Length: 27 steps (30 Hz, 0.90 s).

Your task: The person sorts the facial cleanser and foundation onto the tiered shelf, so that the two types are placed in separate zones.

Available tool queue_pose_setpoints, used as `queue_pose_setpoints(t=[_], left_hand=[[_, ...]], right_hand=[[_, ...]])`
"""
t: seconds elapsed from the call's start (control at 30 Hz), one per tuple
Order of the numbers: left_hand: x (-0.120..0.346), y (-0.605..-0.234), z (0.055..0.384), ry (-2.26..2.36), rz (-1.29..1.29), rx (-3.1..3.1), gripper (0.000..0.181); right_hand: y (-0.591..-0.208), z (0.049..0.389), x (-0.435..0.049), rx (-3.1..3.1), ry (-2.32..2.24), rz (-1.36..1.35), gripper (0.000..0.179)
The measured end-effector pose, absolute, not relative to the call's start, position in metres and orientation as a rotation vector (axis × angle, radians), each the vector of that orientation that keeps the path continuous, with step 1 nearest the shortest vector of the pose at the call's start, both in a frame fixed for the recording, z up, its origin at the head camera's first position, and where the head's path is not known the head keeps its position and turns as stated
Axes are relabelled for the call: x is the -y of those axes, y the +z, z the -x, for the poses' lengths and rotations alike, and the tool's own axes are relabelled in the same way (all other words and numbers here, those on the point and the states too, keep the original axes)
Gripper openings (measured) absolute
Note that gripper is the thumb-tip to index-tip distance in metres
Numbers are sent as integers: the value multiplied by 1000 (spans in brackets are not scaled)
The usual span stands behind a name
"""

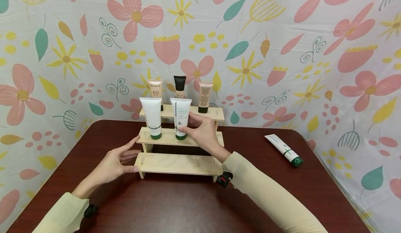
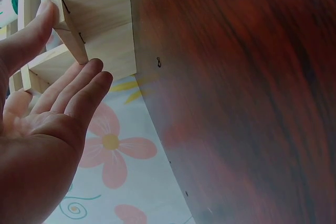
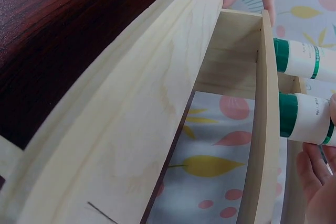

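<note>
My right hand pinches a white tube with a green cap between thumb and fingers. The tube stands cap down on the middle step of a three-step wooden stand. To its left on that step is a second white, green-capped tube. My left hand is at the stand's left end, its fingers fairly straight. In the left wrist view its thumb lies along a board's edge, and the fingertips are right at the side panel.
On the top step stand a beige BB tube, a black-capped tube and a beige tube with black cap. Another green-capped white tube lies on the dark wooden table at right. Behind hangs a floral cloth.
</note>
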<state>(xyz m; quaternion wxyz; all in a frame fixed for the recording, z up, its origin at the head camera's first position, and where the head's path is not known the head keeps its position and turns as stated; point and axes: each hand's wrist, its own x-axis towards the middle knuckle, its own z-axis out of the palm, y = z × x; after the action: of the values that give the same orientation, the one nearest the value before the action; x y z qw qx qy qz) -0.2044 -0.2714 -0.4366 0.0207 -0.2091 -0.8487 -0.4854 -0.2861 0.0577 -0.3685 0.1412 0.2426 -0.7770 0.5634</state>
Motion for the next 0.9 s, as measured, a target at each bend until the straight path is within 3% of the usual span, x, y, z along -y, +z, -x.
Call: queue_pose_setpoints(t=[0.4,0.9], left_hand=[[271,-437,205,-1493,652,2633,107],[271,-437,205,-1495,654,2631,107]], right_hand=[[-370,286,-66,2218,1664,-748,58],[-369,266,-123,2274,1461,-747,26]])
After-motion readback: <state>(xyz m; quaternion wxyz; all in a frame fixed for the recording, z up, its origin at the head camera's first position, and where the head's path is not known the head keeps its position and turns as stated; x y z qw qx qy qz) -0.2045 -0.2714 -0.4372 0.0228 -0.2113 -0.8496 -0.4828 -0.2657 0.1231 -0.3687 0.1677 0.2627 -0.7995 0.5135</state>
